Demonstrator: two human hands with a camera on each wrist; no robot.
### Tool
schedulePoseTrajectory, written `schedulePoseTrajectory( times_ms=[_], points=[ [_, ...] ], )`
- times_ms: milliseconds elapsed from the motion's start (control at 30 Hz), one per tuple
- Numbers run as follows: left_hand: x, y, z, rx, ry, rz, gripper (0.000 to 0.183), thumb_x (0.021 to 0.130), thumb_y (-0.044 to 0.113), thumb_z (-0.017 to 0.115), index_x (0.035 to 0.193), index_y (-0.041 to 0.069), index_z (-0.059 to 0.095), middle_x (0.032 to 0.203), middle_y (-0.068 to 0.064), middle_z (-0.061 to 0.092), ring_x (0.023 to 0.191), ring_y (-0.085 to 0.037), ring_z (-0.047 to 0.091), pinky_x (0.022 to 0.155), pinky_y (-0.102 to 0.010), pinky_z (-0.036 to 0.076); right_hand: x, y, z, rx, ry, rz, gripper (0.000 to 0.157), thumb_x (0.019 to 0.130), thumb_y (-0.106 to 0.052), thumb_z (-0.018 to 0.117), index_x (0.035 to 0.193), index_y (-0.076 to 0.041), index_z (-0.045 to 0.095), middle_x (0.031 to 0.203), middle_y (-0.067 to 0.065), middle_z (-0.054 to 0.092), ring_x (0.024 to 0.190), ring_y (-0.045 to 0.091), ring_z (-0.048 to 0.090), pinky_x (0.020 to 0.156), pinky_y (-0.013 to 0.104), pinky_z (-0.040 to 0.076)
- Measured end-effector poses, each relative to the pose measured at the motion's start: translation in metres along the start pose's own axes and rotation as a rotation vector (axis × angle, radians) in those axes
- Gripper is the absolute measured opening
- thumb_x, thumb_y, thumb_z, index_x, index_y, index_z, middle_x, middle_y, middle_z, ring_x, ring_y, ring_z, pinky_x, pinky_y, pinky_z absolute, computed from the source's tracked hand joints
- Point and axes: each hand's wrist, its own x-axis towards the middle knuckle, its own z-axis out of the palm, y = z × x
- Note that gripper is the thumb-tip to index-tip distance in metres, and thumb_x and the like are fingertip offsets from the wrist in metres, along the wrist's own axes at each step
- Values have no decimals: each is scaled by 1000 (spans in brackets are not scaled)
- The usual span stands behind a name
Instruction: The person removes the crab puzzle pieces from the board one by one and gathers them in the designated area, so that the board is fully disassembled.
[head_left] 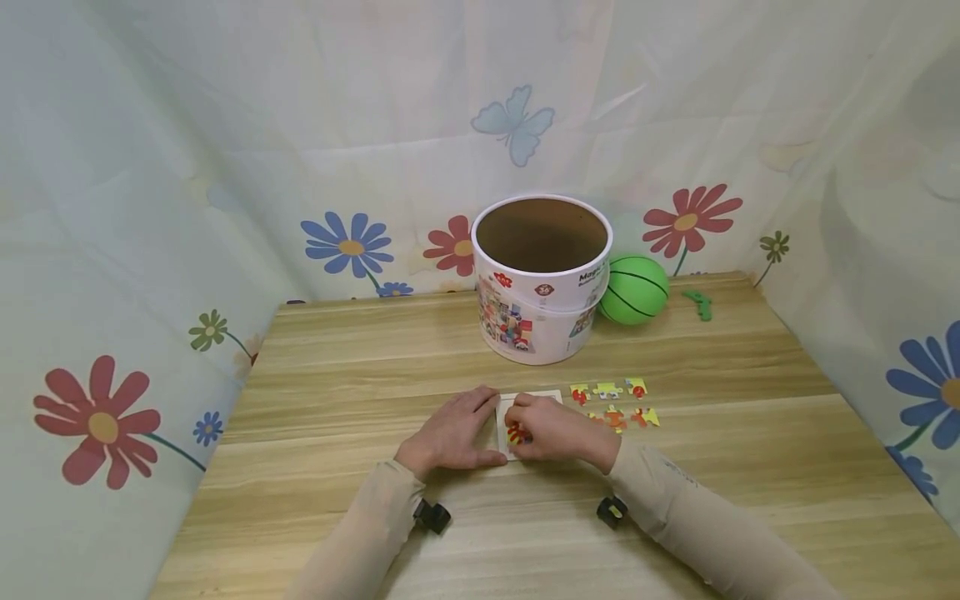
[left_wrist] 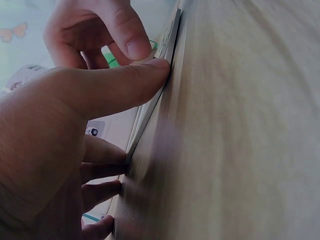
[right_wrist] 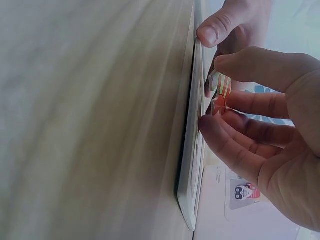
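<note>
On the table in the head view lies a small pale puzzle board (head_left: 536,394), partly covered by both hands. The left hand (head_left: 453,429) steadies its left side, thumb at the near edge and fingers spread toward the far corner; in the left wrist view the thumb (left_wrist: 120,87) lies along the board's edge. The right hand (head_left: 558,429) is over the board and pinches a colourful puzzle piece (right_wrist: 222,95), tilted between thumb and fingers in the right wrist view. Several loose puzzle pieces (head_left: 608,390), yellow and red, lie in two rows to the right of the board.
Behind the board stands a large white bucket (head_left: 536,292), uncovered at the top. A green ball (head_left: 634,290) sits against its right side, with a small green toy (head_left: 701,304) farther right. A flower-patterned curtain (head_left: 405,125) surrounds the wooden table (head_left: 360,350).
</note>
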Motion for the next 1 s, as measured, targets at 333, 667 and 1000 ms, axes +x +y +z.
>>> schedulePoseTrajectory(
  times_ms=[333,667,1000],
  points=[
    [0,1,1,3,7,3,98,81,69,61,150,4,35,155,-10,33,144,-25,31,118,-43,28,-3,2,-2,14,1,22,27,83,-26,75,105,-11,68,97,-1,57,76,8,52,67,20,49],
    [0,1,1,0,-11,-10,98,82,68,61,151,4,33,156,-9,31,145,-24,28,120,-42,26,-10,8,-5,12,4,47,29,84,-26,74,108,-10,69,100,-2,58,82,8,54,72,22,51],
    [-1,2,0,6,8,1,99,81,68,62,150,3,34,155,-10,33,144,-25,31,119,-42,27,-18,14,-10,-13,56,17,25,82,-22,74,103,-10,70,97,-2,59,81,8,54,71,24,51]
  ],
)
